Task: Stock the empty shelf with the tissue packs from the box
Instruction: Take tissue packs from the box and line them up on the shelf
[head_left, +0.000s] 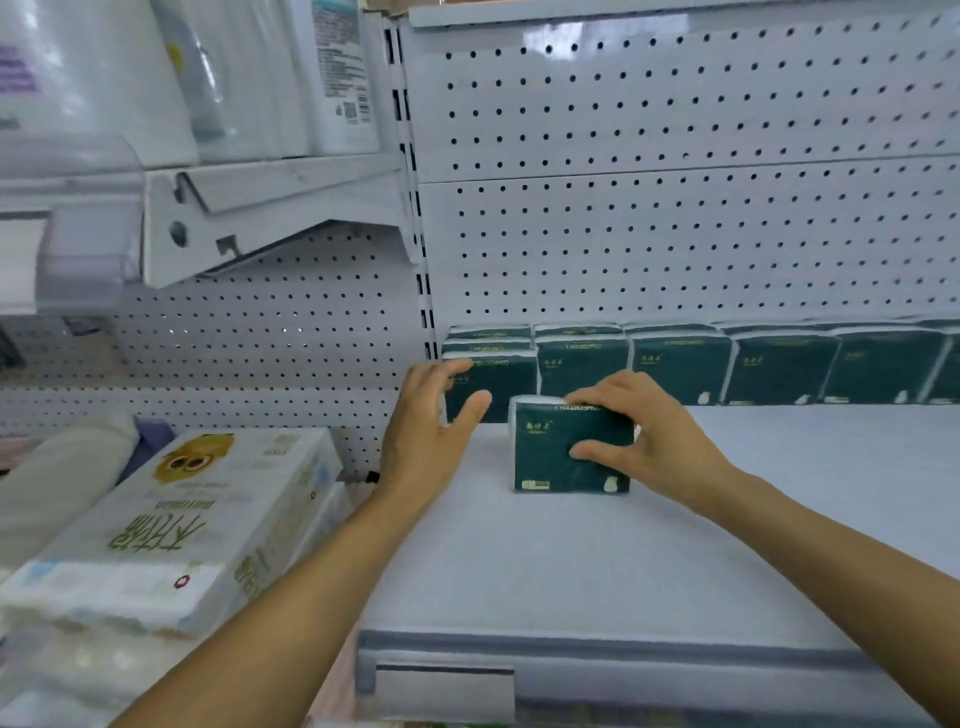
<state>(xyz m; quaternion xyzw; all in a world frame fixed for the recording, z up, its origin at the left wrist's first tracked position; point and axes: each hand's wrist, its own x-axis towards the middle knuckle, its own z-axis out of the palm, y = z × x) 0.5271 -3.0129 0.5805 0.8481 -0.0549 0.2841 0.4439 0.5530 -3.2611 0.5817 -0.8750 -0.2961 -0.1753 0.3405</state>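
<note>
One dark green tissue pack (569, 447) stands upright on the white shelf (597, 566) in the middle of the frame, and the right hand (649, 434) grips it, fingers curled over the top and thumb on the front. The left hand (434, 421) is spread wide just left of it (holding nothing). More green packs (727, 366) stand in a row along the back, and a big white pack (171, 525) lies at the lower left.
</note>
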